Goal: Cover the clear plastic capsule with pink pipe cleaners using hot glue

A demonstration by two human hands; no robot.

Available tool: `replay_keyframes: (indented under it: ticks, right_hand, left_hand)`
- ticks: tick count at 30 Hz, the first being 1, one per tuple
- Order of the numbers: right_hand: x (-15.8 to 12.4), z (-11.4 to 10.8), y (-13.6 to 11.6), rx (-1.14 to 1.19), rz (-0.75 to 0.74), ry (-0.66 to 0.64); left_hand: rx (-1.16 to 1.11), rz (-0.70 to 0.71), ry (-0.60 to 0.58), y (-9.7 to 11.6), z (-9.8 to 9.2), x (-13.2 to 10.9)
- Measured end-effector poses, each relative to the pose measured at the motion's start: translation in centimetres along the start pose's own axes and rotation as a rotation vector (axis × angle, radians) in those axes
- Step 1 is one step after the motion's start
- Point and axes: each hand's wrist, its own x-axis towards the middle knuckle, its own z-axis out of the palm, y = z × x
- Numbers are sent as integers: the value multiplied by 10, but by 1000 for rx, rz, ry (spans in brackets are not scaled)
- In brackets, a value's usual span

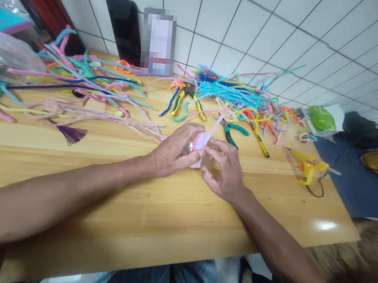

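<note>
Near the middle of the table, my left hand (171,153) is closed around a small clear plastic container (189,149), its thumb pressed on the near side. A pink line and a band of lilac pipe cleaner (202,139) go round the container, and a loose lilac end sticks up from it. My right hand (224,170) curls at the container's right side with its fingertips on the lilac band. The hands partly hide the container, so its full shape does not show. Just behind my right hand lie teal-handled pliers (234,130).
Behind are yellow-green pliers (188,100), a yellow utility knife (261,142) and a blue pipe cleaner bundle (225,93). More pipe cleaners (92,81) and a purple tassel (70,133) lie left. A yellow glue gun (309,166) is right. A black phone (124,29) leans on the tiled wall.
</note>
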Motion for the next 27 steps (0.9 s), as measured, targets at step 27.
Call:
replay_keyframes:
  ticks: [27]
  right_hand:
    - [-6, 2, -5, -62, -61, 35]
  left_hand:
    - [28, 56, 48, -3, 10, -5]
